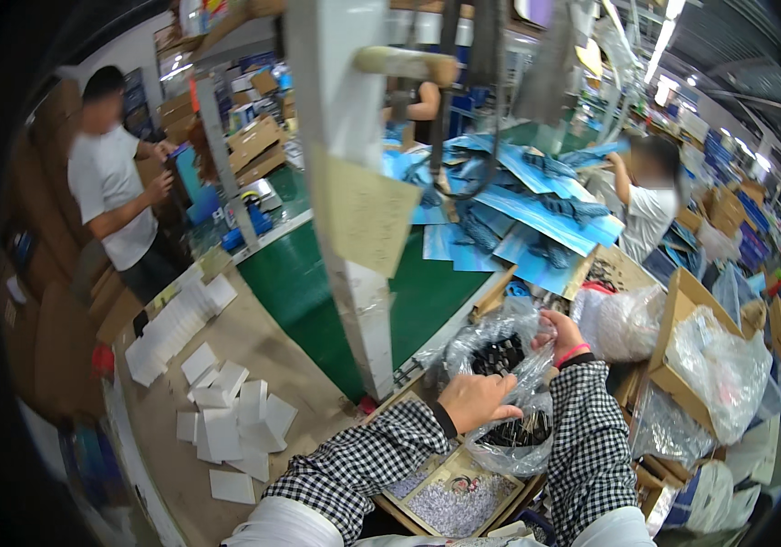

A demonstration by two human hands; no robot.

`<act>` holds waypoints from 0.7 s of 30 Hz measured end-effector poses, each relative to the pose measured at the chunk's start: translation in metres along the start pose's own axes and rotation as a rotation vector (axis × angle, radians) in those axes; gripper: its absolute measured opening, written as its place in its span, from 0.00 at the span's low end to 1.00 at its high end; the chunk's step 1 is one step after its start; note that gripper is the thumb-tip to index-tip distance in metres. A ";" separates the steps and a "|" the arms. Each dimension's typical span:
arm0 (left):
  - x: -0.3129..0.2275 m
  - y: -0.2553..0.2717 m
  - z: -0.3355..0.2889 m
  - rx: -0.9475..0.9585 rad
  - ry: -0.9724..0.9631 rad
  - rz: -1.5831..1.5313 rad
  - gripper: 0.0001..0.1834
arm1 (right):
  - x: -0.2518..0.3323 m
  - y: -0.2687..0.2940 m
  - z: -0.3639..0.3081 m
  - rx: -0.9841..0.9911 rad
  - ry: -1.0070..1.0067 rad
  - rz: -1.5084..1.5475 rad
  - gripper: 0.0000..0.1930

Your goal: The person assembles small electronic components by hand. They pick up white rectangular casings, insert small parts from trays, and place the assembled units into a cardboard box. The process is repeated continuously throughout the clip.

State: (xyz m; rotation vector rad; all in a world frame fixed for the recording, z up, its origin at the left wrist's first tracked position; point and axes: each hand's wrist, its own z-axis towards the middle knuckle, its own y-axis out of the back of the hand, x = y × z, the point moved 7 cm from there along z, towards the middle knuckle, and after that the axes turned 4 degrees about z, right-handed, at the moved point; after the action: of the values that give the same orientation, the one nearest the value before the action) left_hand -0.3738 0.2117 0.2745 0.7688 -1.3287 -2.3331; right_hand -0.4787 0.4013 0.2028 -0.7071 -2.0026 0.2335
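Hold the clear plastic bag (500, 360) open with both hands over the wooden tray (408, 506), as shown: left hand (477, 401) closed on the near edge of the film, fingers pointing right, right hand (562, 333) pinching the far upper edge and lifting it. Keep both grips on film only, well clear of the small dark parts (500, 354) heaped inside, so that the mouth stays wide and the load sits low. Keep the bag above the tray's compartments, one of which holds small pale pieces (463, 501), so that anything spilled lands in the tray rather than on the green conveyor belt (427, 292) just beyond. Pull the two edges apart evenly; thin film of this kind probably tears if drawn against the weight from one side alone. Avoid tilting the opening toward the cardboard boxes (682, 310) at the right, where further filled plastic bags (728, 365) lie close and could be confused with this one. Leave the white cards (226, 424) scattered on the brown table surface (263, 342) at the left untouched; well apart from both hands. Whether the bag rests on the tray or hangs free cannot be told from this view.
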 end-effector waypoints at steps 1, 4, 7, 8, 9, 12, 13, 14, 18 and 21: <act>0.000 0.002 -0.008 -0.075 -0.004 0.065 0.16 | 0.000 0.002 0.005 -0.024 -0.034 0.042 0.09; -0.007 -0.009 -0.035 -0.077 0.030 0.302 0.11 | 0.000 -0.001 0.018 0.008 -0.037 0.071 0.07; 0.003 -0.013 -0.042 -0.081 0.238 0.019 0.17 | -0.006 -0.008 0.022 0.072 -0.124 0.294 0.07; 0.019 -0.013 -0.041 -0.138 0.401 -0.330 0.22 | -0.004 -0.005 0.022 0.046 -0.076 0.256 0.08; 0.033 -0.002 -0.042 -0.313 0.481 -0.452 0.27 | -0.003 -0.011 0.019 0.147 -0.106 0.219 0.09; 0.065 0.017 -0.040 -0.524 0.632 -0.345 0.32 | 0.000 -0.007 0.011 0.161 -0.091 0.127 0.12; 0.078 0.004 -0.040 -0.331 0.794 -0.345 0.31 | -0.002 -0.010 0.007 0.224 -0.160 0.127 0.13; 0.082 -0.004 -0.038 -0.211 0.808 -0.344 0.27 | 0.000 -0.012 0.005 0.262 -0.141 0.062 0.14; 0.089 -0.020 -0.030 -0.135 0.668 -0.317 0.15 | 0.006 -0.012 0.004 0.247 -0.152 -0.017 0.14; 0.110 -0.029 -0.031 -0.396 0.727 -0.484 0.13 | 0.012 -0.012 0.003 0.248 -0.082 -0.194 0.12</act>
State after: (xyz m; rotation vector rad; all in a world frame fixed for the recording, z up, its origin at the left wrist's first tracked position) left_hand -0.4435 0.1461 0.2050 1.7091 -0.3820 -2.1636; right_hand -0.4909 0.3988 0.2156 -0.3486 -2.0593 0.3925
